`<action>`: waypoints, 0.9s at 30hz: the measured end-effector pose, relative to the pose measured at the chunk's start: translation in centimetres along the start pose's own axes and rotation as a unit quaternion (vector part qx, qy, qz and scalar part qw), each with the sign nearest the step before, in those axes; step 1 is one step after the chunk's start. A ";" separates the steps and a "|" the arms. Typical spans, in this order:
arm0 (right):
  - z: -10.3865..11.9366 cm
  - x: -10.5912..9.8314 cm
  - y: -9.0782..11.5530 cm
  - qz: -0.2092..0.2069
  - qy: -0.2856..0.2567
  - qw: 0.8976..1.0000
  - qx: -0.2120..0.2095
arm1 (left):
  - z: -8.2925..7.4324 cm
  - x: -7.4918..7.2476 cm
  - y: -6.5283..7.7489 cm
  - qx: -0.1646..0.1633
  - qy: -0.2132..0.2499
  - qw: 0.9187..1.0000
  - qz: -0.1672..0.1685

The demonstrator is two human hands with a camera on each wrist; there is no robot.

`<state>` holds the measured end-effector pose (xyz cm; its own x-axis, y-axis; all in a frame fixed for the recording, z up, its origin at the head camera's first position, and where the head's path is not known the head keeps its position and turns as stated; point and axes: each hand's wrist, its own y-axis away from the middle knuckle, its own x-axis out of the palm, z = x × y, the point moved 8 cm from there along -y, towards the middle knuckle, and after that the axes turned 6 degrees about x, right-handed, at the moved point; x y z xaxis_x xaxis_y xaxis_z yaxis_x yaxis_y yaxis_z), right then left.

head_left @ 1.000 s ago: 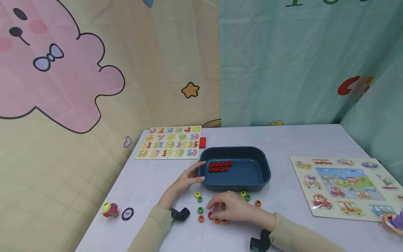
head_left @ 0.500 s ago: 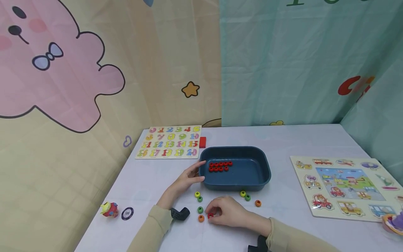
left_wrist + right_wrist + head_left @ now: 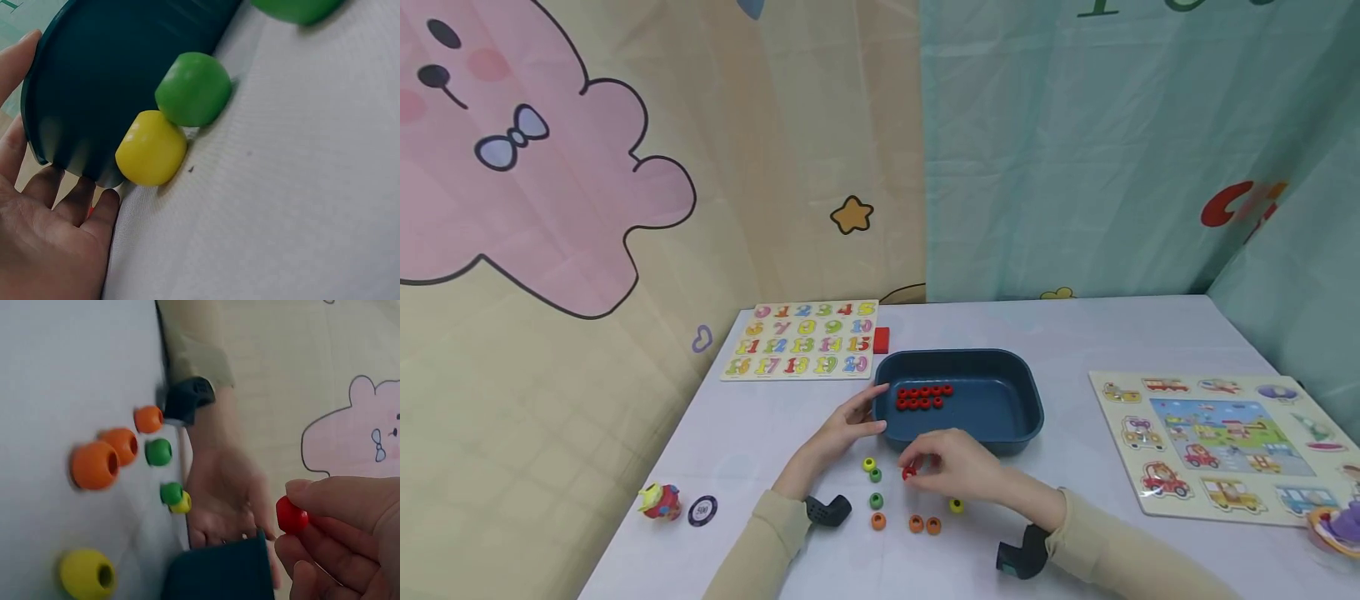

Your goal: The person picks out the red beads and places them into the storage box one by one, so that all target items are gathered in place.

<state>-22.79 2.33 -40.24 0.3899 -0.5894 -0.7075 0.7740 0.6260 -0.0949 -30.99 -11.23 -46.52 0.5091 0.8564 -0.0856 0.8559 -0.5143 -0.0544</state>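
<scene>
My right hand [image 3: 961,468] pinches a red bead [image 3: 292,515] between thumb and fingertips, raised over the table just in front of the tray. My left hand [image 3: 841,431] holds the left end of the dark blue tray [image 3: 996,408], thumb and fingers spread along its wall and rim. Inside the tray, on its left half, red beads [image 3: 925,403] lie in two rows. Close to the tray's front left corner sit a yellow bead [image 3: 151,149] and a green bead [image 3: 194,90], touching. Orange beads [image 3: 916,523] and another yellow bead [image 3: 956,506] lie nearer me, below the right hand.
A number puzzle board [image 3: 801,342] lies at the back left beside a red block [image 3: 882,340]. On the right is a vehicle puzzle board [image 3: 1217,446], with a purple toy [image 3: 1341,527] at its near corner. A small figure [image 3: 660,502] and a 500 chip [image 3: 703,511] lie left.
My right hand closed on the red bead beside the orange ones, lifted it and carried it toward the tray, uncovering orange and yellow beads. The left hand stays at the tray.
</scene>
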 end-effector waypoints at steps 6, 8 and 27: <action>-0.6 -4.4 -1.1 -0.041 0.028 0.999 -0.014 | 0.7 -0.3 -0.3 0.001 -0.005 1.000 -0.007; -1.5 -5.7 -1.7 -0.056 0.033 0.998 -0.009 | 0.8 -0.3 -0.3 -0.004 -0.006 1.000 -0.010; -11.3 -6.6 -5.2 -0.027 0.092 0.990 0.100 | 0.9 -0.2 -0.2 -0.001 0.012 1.000 -0.006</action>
<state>-35.02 8.67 -43.00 0.2622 -0.5036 -0.8231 0.8815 0.4721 -0.0081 -31.32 -11.35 -47.35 0.5008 0.8634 -0.0602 0.8621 -0.5038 -0.0538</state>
